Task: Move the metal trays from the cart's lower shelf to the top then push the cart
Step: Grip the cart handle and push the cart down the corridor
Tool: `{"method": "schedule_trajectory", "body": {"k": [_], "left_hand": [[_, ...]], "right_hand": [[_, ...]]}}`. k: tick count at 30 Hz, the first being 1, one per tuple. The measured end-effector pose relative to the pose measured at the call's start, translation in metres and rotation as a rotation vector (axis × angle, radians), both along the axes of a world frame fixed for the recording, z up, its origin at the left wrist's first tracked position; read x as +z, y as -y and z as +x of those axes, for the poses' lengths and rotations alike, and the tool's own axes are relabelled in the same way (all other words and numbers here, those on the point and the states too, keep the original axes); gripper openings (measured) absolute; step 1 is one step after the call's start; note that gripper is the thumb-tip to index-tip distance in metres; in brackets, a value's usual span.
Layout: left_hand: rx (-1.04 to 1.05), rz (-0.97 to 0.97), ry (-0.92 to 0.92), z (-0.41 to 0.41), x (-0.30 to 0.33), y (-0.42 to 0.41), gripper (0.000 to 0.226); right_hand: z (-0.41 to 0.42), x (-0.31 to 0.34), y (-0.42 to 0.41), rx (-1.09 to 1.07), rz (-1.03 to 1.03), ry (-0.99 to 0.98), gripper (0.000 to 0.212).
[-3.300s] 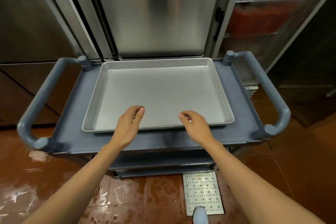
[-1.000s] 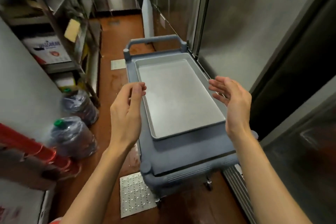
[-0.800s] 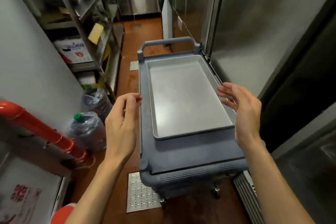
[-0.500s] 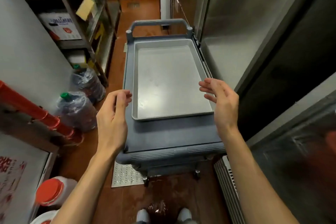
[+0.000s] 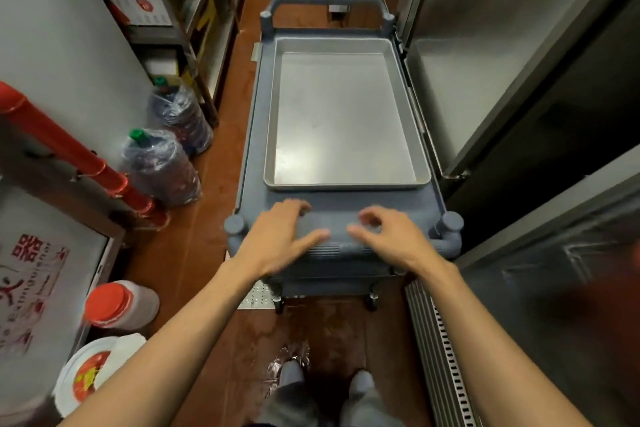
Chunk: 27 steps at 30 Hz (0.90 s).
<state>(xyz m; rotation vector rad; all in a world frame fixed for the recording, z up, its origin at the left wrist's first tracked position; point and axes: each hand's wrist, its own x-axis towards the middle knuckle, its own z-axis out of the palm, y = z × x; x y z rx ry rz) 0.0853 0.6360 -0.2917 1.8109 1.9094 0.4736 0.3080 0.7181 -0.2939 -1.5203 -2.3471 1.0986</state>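
Note:
A grey plastic cart (image 5: 254,149) stands lengthwise in front of me in a narrow aisle. An empty metal tray (image 5: 343,114) lies flat on the cart's top shelf; whether more trays sit under it I cannot tell. The lower shelf is hidden. My left hand (image 5: 280,236) lies palm down over the cart's near handle (image 5: 341,248), thumb stretched out to the right. My right hand (image 5: 391,236) hovers over the same handle with fingers curled and blurred. Neither hand is closed around the bar.
Steel fridge doors (image 5: 485,45) line the right side, close to the cart. On the left are two wrapped water bottles (image 5: 162,166), a red pipe (image 5: 69,149) and a shelving rack (image 5: 194,10). A floor grate (image 5: 443,357) runs along the right. The tiled aisle continues beyond the cart.
Both hands have dropped from beside the tray down to the cart's near handle. My view has tilted downward and my feet now show.

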Motion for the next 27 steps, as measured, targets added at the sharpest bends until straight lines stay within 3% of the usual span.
{"method": "schedule_trajectory", "body": {"k": [2,4,7,12,27], "left_hand": [[-0.114,-0.16,-0.248,0.003,-0.022,0.002,0.072],[-0.174,-0.222,-0.423,0.008,-0.037,0.005,0.058],[-0.118,-0.226,-0.5,0.011,-0.047,0.0,0.04],[-0.069,-0.266,-0.581,0.012,-0.053,-0.013,0.029],[0.011,-0.254,-0.583,-0.049,-0.06,-0.073,0.025]], "right_hand": [[0.011,-0.022,0.001,0.189,0.043,0.325,0.068],[0.024,-0.038,0.0,0.281,0.204,0.494,0.054],[0.034,-0.048,-0.007,0.218,0.384,0.545,0.033],[0.035,-0.054,-0.017,0.315,0.504,0.596,0.029],[-0.028,-0.054,-0.076,0.316,0.533,0.619,0.03]]}}
